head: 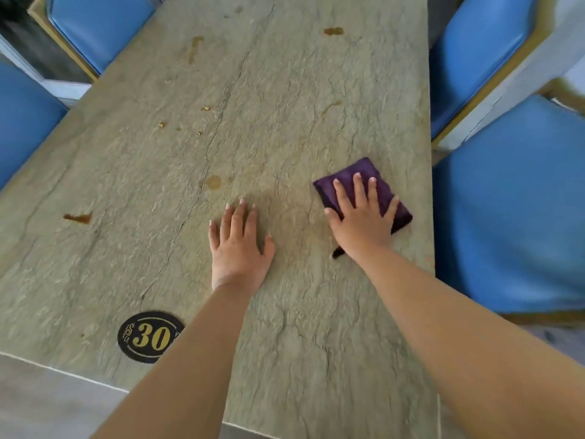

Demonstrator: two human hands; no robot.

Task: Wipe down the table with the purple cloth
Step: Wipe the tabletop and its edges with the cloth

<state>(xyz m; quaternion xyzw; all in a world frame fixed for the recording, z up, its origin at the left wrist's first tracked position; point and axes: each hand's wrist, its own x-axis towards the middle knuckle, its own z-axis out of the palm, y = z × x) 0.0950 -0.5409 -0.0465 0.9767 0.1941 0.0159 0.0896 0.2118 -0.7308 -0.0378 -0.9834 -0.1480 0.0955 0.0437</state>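
Flat under the right hand (pixel 361 217), fingers straight and spread, the folded purple cloth (pixel 349 180) lies near the table's (pixel 285 106) right edge, long axis running far-left to near-right. Left hand (pixel 239 245) rests flat beside it, holding nothing.

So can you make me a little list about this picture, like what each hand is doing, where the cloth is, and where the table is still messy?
left hand: left hand lies flat on the table, fingers straight, holding nothing
right hand: right hand presses flat on the purple cloth
cloth: folded, near the table's right edge
mess: brown stains, small crumbs, mostly farther away and to the left
marker: round black disc reading 30 near the front edge
seats: blue chairs on both sides
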